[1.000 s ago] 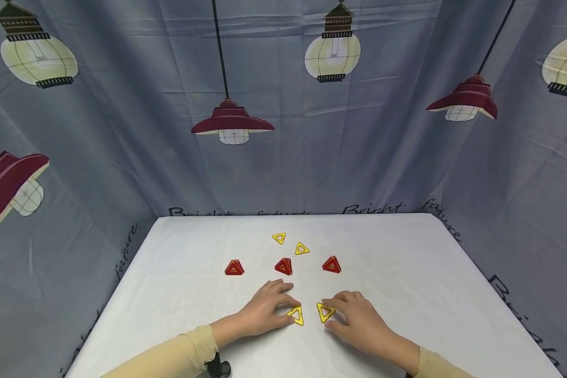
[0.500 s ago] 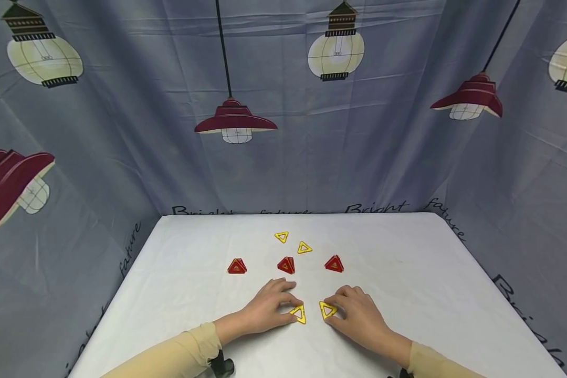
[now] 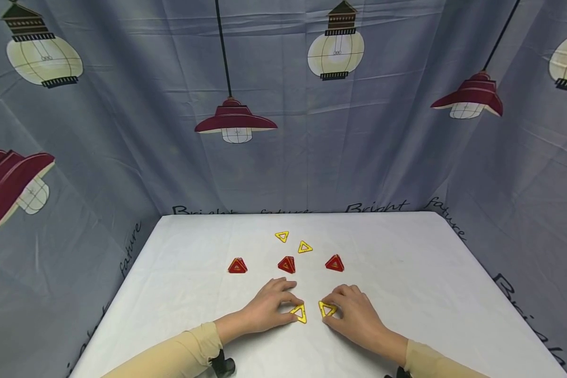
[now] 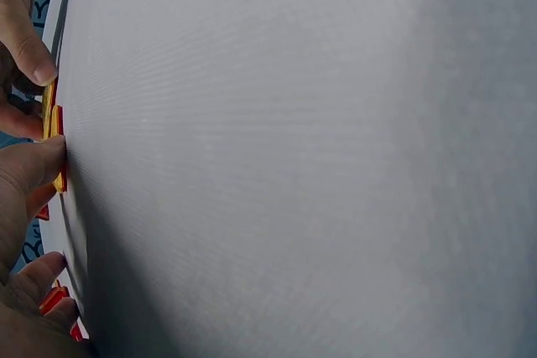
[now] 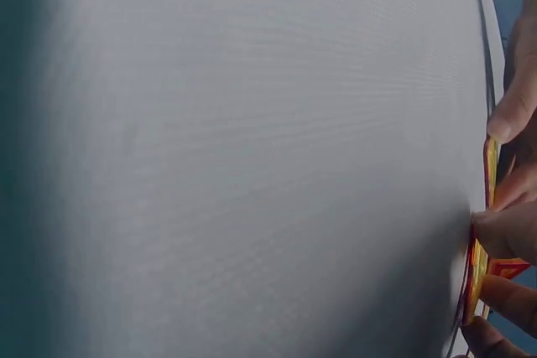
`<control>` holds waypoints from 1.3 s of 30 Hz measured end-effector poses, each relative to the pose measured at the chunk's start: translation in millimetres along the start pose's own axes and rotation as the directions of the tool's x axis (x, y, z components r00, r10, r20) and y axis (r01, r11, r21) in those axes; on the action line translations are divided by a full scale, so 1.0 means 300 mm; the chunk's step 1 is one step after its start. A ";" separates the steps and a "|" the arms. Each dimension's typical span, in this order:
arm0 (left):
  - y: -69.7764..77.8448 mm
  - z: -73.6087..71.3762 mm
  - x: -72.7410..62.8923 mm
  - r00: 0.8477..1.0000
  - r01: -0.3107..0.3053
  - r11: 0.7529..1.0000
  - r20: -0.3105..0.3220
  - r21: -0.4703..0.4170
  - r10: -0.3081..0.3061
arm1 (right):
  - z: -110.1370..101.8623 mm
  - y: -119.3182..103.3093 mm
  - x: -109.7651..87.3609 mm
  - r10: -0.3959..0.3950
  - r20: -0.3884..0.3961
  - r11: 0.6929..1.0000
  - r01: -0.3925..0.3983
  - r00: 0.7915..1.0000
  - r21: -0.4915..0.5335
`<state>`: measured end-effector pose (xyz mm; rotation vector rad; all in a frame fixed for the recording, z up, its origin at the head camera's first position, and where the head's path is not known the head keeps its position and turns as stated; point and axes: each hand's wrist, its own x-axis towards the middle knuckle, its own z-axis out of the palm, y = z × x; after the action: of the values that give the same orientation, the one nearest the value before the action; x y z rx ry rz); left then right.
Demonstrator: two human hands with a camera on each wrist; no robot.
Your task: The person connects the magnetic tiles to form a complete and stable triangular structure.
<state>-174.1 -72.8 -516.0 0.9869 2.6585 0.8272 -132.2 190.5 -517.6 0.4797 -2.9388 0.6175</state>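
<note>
My left hand (image 3: pixel 266 310) pinches the near corner of a yellow triangular frame (image 3: pixel 304 314) between thumb and index finger, the other fingers spread forward. Facing it across a small gap, my right hand (image 3: pixel 356 317) pinches a second yellow triangular frame (image 3: pixel 321 308) by its right side. Both frames lie low at the white tabletop. In the left wrist view the left frame (image 4: pixel 58 119) appears edge-on with a reddish rim. The right wrist view shows the right frame (image 5: pixel 477 282) edge-on too, fingers partly covering it.
Behind the hands stand three small red pyramids: left (image 3: pixel 238 266), middle (image 3: pixel 286 265) and right (image 3: pixel 334 263). Farther back lie two loose yellow triangular frames, one at the rear (image 3: pixel 281 233) and one nearer (image 3: pixel 305 251). A grey-blue curtain (image 3: pixel 283 173) surrounds the white table (image 3: pixel 193 236).
My right thumb has closed in on its yellow triangular frame, and that hand has shifted slightly left. The left hand keeps its pinch. The head view has shifted a little.
</note>
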 end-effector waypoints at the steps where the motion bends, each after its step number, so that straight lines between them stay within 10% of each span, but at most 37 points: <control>1: 0.000 0.001 0.000 1.000 0.000 1.000 -0.001 0.000 0.000 | 0.000 -0.002 0.001 -0.002 0.000 1.000 0.002 1.000 0.007; 24: -0.008 0.008 0.003 1.000 -0.004 1.000 0.004 -0.015 0.004 | -0.002 -0.008 0.037 0.010 0.203 0.939 -0.080 0.979 0.336; 39: -0.003 -0.001 -0.001 1.000 0.007 0.999 -0.003 -0.034 -0.007 | -0.010 -0.024 0.040 -0.031 0.201 0.950 -0.034 0.979 0.312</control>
<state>-174.5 -73.5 -516.4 0.9684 2.6401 0.8697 -141.1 182.2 -510.2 0.6032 -3.0390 1.1101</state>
